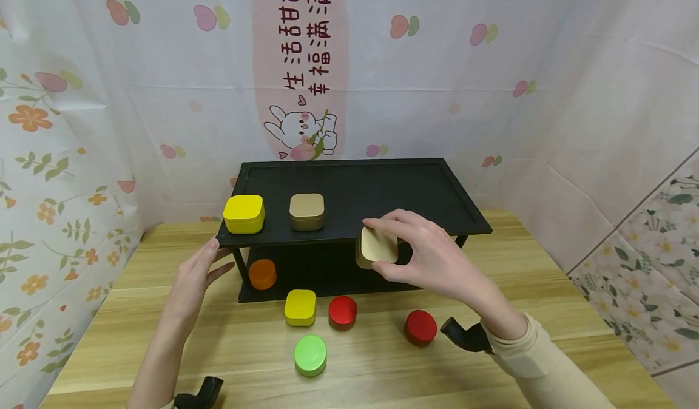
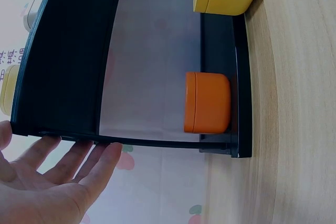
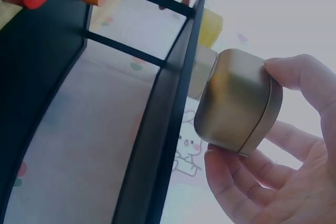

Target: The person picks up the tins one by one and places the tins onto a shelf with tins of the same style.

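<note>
My right hand [image 1: 431, 251] pinches a gold square tin [image 1: 379, 245] between thumb and fingers, tilted in the air at the front edge of a black two-tier shelf [image 1: 371, 190]. The right wrist view shows the tin's [image 3: 236, 98] rounded body and lid seam, held clear of the upper board. My left hand [image 1: 191, 281] touches the shelf's front left corner, its extended fingers [image 2: 100, 169] against the side frame. On the upper board stand a yellow tin [image 1: 244, 215] and a second gold tin [image 1: 307, 212], apart from each other.
An orange round tin [image 1: 263, 274] sits on the lower board at the left. On the wooden table [image 1: 246, 372] before the shelf lie a yellow square tin [image 1: 300, 307], a green round tin [image 1: 310, 355] and two red round tins, one left [image 1: 343, 312], one right [image 1: 420, 327]. A patterned curtain [image 1: 180, 93] hangs behind.
</note>
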A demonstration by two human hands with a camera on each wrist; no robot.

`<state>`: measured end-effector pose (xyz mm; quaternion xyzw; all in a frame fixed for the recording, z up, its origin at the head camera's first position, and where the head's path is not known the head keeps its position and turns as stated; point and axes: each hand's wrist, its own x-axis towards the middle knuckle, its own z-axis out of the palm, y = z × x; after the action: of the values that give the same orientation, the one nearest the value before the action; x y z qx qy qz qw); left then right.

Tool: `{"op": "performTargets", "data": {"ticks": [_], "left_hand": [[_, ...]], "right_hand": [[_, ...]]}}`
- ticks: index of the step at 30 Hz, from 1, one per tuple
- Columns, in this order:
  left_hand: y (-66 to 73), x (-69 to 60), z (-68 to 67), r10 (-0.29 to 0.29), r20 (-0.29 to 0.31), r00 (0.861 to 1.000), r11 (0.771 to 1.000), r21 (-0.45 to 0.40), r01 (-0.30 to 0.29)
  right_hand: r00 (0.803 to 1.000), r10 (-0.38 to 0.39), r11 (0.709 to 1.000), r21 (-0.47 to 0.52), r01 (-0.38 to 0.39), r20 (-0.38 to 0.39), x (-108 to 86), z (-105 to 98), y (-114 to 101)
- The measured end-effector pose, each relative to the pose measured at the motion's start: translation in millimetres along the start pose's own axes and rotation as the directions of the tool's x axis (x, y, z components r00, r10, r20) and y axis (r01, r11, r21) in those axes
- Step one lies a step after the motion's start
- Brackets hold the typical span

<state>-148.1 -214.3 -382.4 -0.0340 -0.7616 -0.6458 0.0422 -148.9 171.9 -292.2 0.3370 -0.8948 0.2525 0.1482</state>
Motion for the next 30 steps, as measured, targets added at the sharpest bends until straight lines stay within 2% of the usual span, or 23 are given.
{"op": "performTargets", "data": {"ticks": [7,18,30], "left_hand": [[0.6,0.0,-0.6,-0.004,0.006,1.0,1.0,0.001,0.004],[0.3,0.7,-1.7,-0.016,0.013,1.0,1.0,0.009,0.016],[0.8,1.0,-1.8,-0.022,0.01,1.0,1.0,0.007,0.022]], "right_hand": [[1.0,0.004,1.0,0.025,-0.004,0.003,8.1,-7,4],[1.0,0.021,1.0,0.012,-0.021,0.001,29.3,-16,11],[0.996,0.058,0.997,0.043,-0.061,0.073,46.3,-20,21]]}}
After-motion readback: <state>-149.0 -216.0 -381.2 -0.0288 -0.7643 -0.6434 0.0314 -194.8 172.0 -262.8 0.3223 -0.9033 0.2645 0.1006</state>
